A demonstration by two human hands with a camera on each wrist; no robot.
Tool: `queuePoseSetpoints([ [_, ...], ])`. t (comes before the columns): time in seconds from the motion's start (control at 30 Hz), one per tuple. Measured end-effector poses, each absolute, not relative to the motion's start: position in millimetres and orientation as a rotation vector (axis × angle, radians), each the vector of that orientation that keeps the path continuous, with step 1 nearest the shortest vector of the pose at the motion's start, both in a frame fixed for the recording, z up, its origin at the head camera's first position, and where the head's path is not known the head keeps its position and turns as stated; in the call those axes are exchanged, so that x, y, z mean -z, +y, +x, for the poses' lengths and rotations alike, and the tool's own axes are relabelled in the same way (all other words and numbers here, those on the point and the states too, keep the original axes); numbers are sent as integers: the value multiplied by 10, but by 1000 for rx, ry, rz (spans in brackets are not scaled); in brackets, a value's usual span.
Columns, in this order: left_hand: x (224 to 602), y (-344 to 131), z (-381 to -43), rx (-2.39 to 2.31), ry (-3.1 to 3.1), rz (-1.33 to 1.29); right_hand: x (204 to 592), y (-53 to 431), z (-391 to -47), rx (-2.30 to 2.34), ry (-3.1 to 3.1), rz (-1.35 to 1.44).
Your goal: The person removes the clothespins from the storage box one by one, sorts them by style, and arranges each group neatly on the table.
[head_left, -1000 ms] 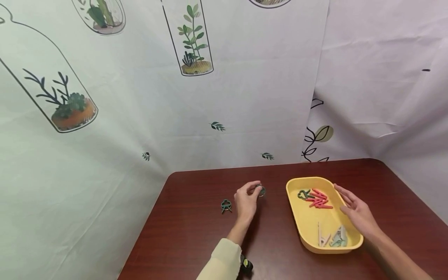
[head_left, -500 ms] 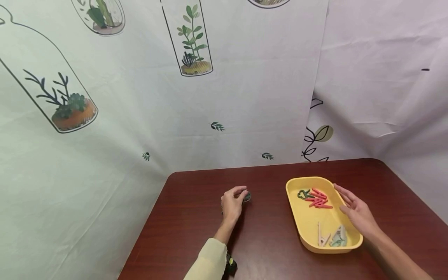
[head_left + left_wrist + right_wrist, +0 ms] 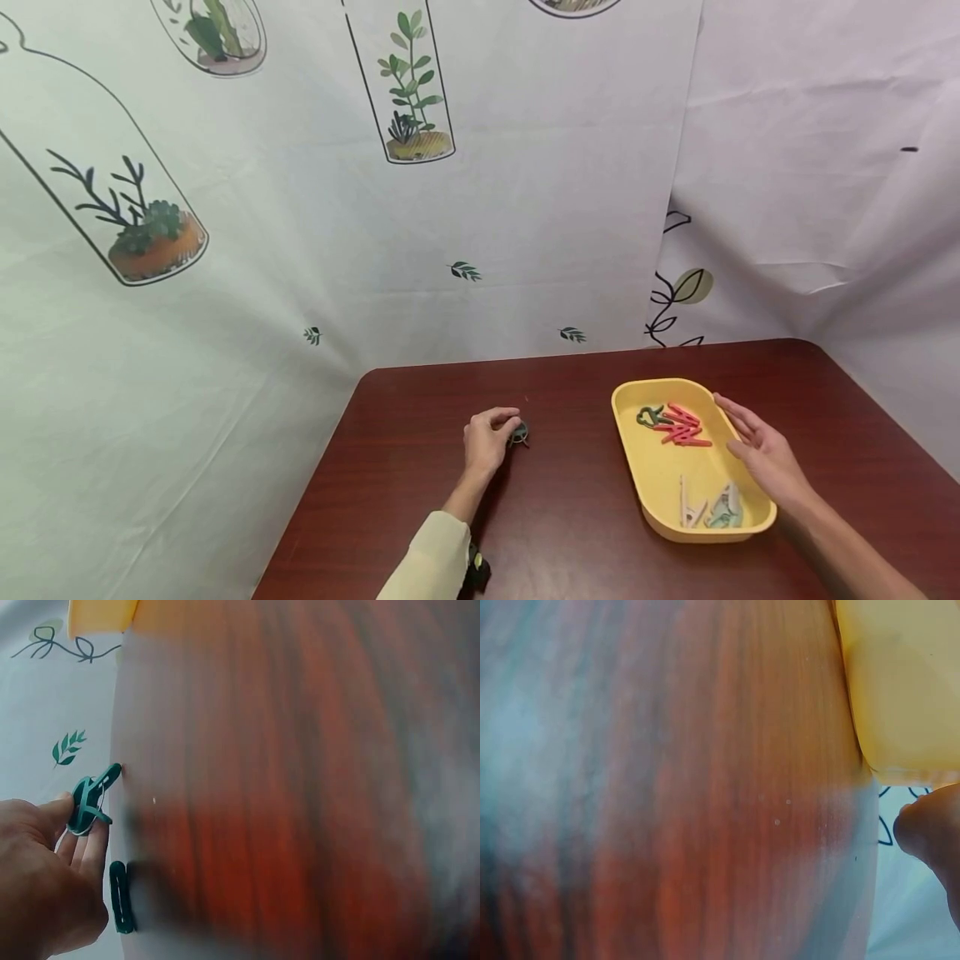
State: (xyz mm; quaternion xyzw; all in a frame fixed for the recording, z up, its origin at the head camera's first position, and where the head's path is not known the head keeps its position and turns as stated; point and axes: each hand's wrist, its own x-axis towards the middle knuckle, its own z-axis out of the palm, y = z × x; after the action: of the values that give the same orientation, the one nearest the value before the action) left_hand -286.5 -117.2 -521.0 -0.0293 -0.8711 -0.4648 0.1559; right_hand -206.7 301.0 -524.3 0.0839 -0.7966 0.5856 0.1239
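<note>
Left wrist view: the fingers of the left hand (image 3: pixel 45 874) pinch a dark green clip (image 3: pixel 88 806), its prongs pointing away from the palm. Just beside those fingers, a second green clip (image 3: pixel 122 898) sits on the tabletop (image 3: pixel 570 500); the head view does not show it, probably because the hand covers it.

Well to the right of the pinching fingers is a yellow tray (image 3: pixel 663 479). The right hand (image 3: pixel 772 462) rests against its right rim, fingers extended rather than curled. Across the rim from these fingertips lie a third green clip (image 3: pixel 652 417) and several red clips (image 3: pixel 681 427); nearer the wrist are a beige peg (image 3: pixel 688 508) and a pale green clip-like piece (image 3: pixel 726 507).

By my judgement, most pieces are in the tray, with two green clips left outside it: the pinched one and its neighbour.

Around both hands spreads dark reddish-brown wood grain with rounded far corners. Beyond the fingers hangs a creased, pale cloth (image 3: pixel 562 208), printed with jarred plants (image 3: pixel 422 146) and small leaf sprigs (image 3: pixel 465 271).
</note>
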Motion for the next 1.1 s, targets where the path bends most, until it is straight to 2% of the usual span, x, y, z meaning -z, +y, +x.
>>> queuePoseSetpoints([
  [0.5,5124,-1305,-2907,1079,-2633,-306,5224,3007,-2058,-1727,-2309,254],
  [0.87,5033,-1341,-2916,1801,-2395,-136,5228,3007,-2067,-1729,-2294,278],
  [1.1,5086,-1226,-2792,1677,-2442,-212,5239,3011,-2069,-1725,-2303,269],
])
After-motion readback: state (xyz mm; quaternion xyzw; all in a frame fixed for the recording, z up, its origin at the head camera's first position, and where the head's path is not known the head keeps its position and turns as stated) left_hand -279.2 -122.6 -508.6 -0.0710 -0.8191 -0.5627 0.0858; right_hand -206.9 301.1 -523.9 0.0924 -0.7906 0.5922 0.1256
